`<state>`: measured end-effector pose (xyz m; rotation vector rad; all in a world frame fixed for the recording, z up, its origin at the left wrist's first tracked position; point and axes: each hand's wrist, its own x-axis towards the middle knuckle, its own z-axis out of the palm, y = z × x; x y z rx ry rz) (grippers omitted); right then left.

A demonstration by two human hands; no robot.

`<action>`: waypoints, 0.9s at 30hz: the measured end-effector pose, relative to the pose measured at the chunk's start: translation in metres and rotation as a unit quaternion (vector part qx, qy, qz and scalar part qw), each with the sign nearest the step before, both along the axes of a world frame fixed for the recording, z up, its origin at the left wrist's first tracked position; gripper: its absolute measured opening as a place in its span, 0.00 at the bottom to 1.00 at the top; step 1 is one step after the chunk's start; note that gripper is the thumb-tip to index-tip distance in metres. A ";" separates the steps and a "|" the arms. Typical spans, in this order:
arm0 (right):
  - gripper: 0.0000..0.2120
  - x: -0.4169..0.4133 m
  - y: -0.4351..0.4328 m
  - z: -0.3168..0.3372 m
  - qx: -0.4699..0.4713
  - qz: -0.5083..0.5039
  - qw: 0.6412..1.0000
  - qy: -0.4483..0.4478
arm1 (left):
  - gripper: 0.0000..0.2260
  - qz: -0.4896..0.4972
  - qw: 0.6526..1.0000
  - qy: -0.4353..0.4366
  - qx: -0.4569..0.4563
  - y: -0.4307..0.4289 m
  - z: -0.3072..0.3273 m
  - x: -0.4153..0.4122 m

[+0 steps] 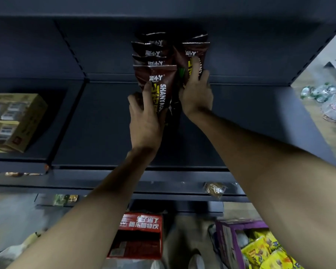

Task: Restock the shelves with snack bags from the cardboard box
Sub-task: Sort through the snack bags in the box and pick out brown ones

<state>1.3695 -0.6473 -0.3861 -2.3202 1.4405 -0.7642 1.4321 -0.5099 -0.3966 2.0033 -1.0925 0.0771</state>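
Red cardboard box (138, 237): on the floor, nearest, below both forearms. Left hand (145, 121): fingers clamped on the front brown snack bag (159, 84), yellow-and-white lettering. Right hand (196, 94): fingers closed around a second brown bag (192, 53). Beyond the fingertips, matching bags stand upright in rows on the dark shelf (105, 117).

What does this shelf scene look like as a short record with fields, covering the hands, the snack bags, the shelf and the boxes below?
left hand: gripping the front brown snack bag of the left row
right hand: on the front bag of the right row
rows: two, side by side, standing upright
shelf: dark, bare on both sides of the bags
neighbouring shelf: yellow carton at left
floor: red box, purple box with yellow bags
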 end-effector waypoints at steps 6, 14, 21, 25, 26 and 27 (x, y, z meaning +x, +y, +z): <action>0.48 -0.015 0.024 -0.004 0.060 0.035 0.997 -0.035 | 0.36 0.037 0.997 -0.034 0.061 0.013 0.002 -0.008; 0.38 -0.047 0.052 0.004 0.033 0.048 0.998 -0.019 | 0.45 0.040 0.994 -0.035 0.092 0.033 0.009 -0.017; 0.21 -0.099 0.078 0.018 0.033 0.028 0.997 0.067 | 0.35 0.010 0.991 -0.100 0.086 0.050 0.019 -0.041; 0.19 -0.130 0.092 0.025 0.046 0.020 0.996 0.078 | 0.28 -0.084 0.981 -0.160 0.071 0.053 0.028 -0.061; 0.19 -0.140 0.094 0.026 0.049 0.017 0.995 0.080 | 0.25 -0.107 0.979 -0.161 0.071 0.053 0.031 -0.068; 0.19 -0.149 0.096 0.027 0.051 0.012 0.995 0.080 | 0.23 -0.126 0.976 -0.160 0.072 0.052 0.034 -0.075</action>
